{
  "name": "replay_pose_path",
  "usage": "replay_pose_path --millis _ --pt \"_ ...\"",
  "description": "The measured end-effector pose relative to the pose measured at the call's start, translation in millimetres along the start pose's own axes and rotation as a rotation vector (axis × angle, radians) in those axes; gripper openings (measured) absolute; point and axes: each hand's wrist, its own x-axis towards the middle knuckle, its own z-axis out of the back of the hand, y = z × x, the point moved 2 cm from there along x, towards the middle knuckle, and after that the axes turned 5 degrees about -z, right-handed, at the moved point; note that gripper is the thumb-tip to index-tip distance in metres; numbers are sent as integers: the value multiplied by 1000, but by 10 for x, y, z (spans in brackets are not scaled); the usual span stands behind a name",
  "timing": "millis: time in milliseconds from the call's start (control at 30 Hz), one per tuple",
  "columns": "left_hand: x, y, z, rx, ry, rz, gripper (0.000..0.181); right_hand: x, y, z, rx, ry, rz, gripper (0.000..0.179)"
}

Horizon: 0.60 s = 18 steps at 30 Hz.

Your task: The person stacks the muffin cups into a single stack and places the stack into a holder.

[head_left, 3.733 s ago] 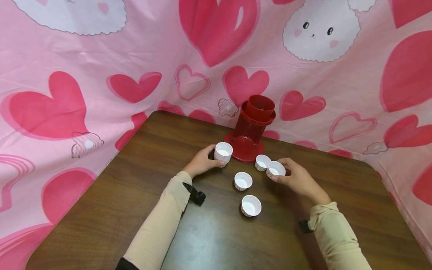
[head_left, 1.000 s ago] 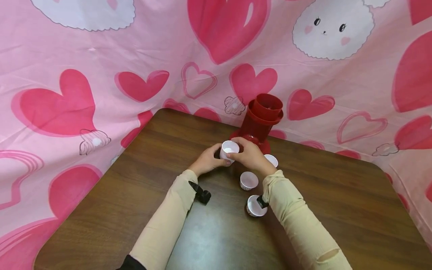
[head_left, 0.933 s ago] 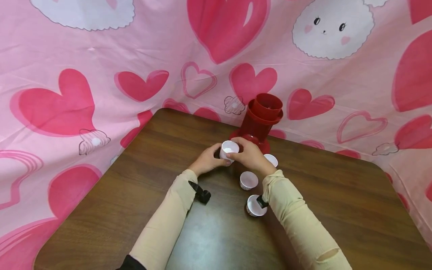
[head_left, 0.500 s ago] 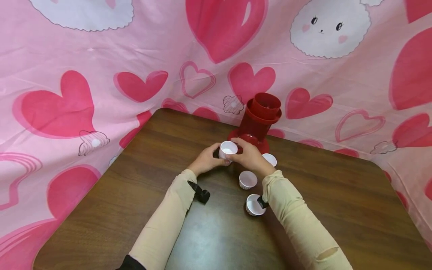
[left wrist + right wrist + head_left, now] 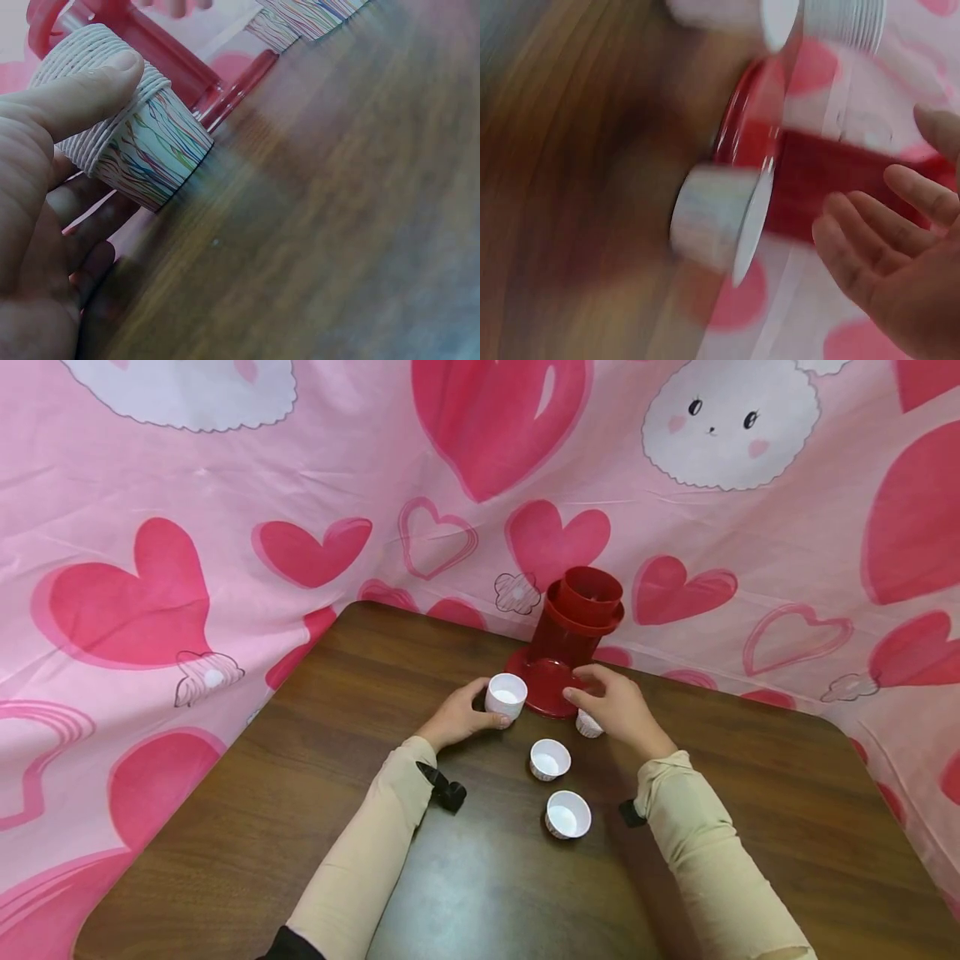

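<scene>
My left hand [image 5: 459, 714] grips a nested stack of white paper baking cups [image 5: 506, 697] upright at the table. In the left wrist view the thumb lies across the stack's several rolled rims, above a wall printed with wavy coloured lines [image 5: 161, 146]. My right hand [image 5: 621, 708] holds nothing; its fingers are spread and relaxed. It hovers over a single baking cup [image 5: 588, 724], partly hidden by the hand in the head view. The right wrist view shows that baking cup [image 5: 709, 217] upright, apart from the fingers. Two more baking cups [image 5: 550, 760] [image 5: 567, 815] stand nearer the front.
Behind the cups stands a red cylindrical holder [image 5: 562, 639] with a wide round base [image 5: 551, 693], close to both hands. The brown wooden table [image 5: 300, 777] ends at a pink heart-patterned cloth [image 5: 322, 468].
My right hand carried a baking cup leftward to the stack in my left hand, let go of it there, and moved back right over another cup. The left hand kept its grip.
</scene>
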Motion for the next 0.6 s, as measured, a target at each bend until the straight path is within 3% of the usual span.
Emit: replay_pose_path --millis 133,233,433,600 --pt "0 4 -12 -1 -3 0 69 -67 -250 170 -113 -94 41 43" --pt "2 6 -21 0 0 7 69 -124 -431 281 -177 -116 35 44" --pt "8 -7 -20 -10 2 12 72 -222 -681 394 -195 -40 -75 67" --pt "-19 18 -30 -12 -7 11 73 -243 -766 259 -150 68 -107 86"
